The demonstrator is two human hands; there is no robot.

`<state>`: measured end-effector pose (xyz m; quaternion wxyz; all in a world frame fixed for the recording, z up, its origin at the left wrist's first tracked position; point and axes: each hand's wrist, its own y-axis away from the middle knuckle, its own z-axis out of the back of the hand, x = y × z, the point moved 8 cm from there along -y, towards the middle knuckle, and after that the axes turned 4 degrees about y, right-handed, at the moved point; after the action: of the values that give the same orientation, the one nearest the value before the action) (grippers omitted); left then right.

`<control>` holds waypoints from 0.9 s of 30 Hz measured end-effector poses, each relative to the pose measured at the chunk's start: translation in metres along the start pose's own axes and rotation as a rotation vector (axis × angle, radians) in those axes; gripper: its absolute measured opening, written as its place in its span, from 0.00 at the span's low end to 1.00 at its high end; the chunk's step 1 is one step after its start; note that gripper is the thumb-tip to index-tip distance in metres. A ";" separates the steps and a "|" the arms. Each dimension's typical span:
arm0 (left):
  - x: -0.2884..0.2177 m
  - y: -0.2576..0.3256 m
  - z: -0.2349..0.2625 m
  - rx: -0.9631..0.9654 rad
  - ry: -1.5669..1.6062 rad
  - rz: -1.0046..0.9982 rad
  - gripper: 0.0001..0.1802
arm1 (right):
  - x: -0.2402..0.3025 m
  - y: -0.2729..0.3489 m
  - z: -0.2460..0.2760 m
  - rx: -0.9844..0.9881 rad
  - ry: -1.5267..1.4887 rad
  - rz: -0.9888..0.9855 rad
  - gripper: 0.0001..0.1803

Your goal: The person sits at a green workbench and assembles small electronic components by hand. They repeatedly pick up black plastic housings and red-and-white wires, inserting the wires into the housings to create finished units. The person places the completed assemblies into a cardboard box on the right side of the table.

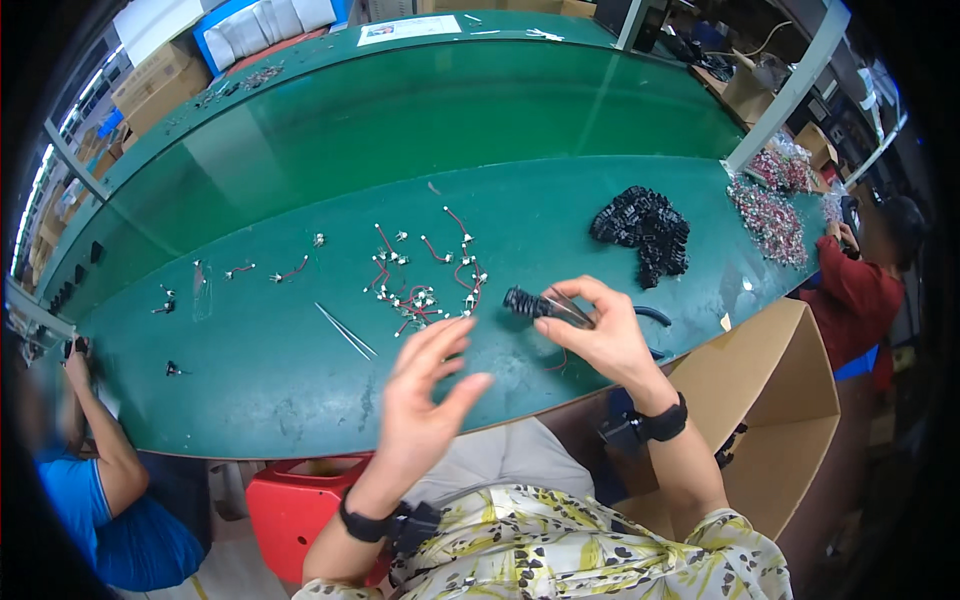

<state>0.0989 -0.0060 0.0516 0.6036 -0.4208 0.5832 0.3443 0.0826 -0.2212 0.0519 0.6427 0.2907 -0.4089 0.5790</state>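
My right hand (612, 330) is closed around a dark piece with a black ribbed end (524, 302), held a little above the green table (250, 370). The ribbed end points left, while fingers cover part of the body; its exact kind is unclear. My left hand (422, 385) hovers near the table's front edge, fingers apart and nothing in it. Beyond it lie several small white connectors with red wires (418, 300). Metal tweezers (345, 331) rest to the left of these. Dark curved handles (653, 316) of a tool show just right of my right hand.
Black parts (645, 230) are heaped at the right, with a red-and-white pile of small parts (770, 230) beyond. An open cardboard box (770, 370) stands beside the right edge. People sit at both sides, one in a red sleeve (850, 285), one in blue (125, 520).
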 end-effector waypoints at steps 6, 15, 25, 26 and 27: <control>0.024 -0.019 -0.054 0.173 0.516 0.126 0.25 | 0.004 0.032 -0.011 0.142 -0.574 -0.063 0.20; 0.043 -0.018 -0.077 0.220 0.651 0.406 0.18 | 0.003 0.038 0.014 0.007 -0.202 0.107 0.22; 0.042 -0.036 -0.086 0.188 0.571 0.361 0.17 | -0.018 0.038 0.020 -0.040 -0.482 -0.055 0.18; 0.040 -0.042 -0.084 0.143 0.484 0.284 0.17 | -0.021 0.038 0.023 -0.097 -0.520 -0.025 0.18; 0.040 -0.050 -0.080 0.128 0.417 0.257 0.20 | -0.025 0.038 0.027 -0.109 -0.578 -0.063 0.18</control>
<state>0.1145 -0.1027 0.0195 0.4469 -0.3660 0.7644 0.2862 0.0398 -0.2502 0.0402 0.5322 0.4210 -0.5962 0.4291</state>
